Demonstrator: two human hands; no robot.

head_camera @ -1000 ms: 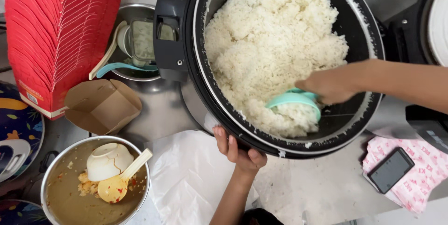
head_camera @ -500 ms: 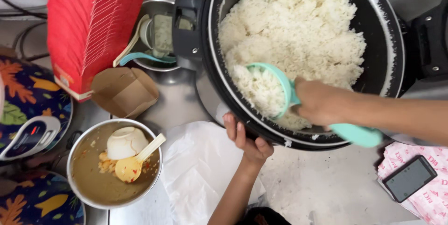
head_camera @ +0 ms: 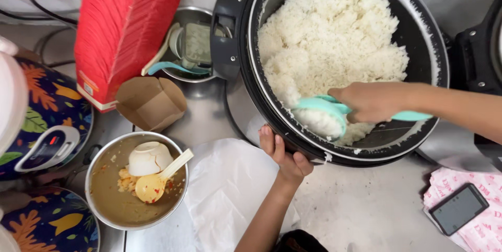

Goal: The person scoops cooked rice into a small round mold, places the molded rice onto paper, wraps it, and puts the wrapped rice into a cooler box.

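Observation:
A large black rice cooker (head_camera: 250, 58) stands open, its pot full of white cooked rice (head_camera: 334, 37). My right hand (head_camera: 372, 101) comes in from the right and grips a mint-green rice scoop (head_camera: 323, 112) by its handle. The scoop's bowl is turned down into the rice at the pot's near edge. My left hand (head_camera: 285, 158) reaches up from below and holds the cooker's front rim, fingers curled under it.
A stack of red folded cartons (head_camera: 125, 22) stands at the upper left, with an open brown carton (head_camera: 150, 102) below it. A steel pot (head_camera: 99, 199) holds sauce, a white bowl and a yellow spoon. A white plastic bag (head_camera: 225, 189), a phone (head_camera: 459, 209) and a patterned cooker (head_camera: 42, 126) lie around.
The scoop, lifted and tilted with rice half a second ago, is now turned face down in the rice by the near rim. The view has shifted slightly to the left.

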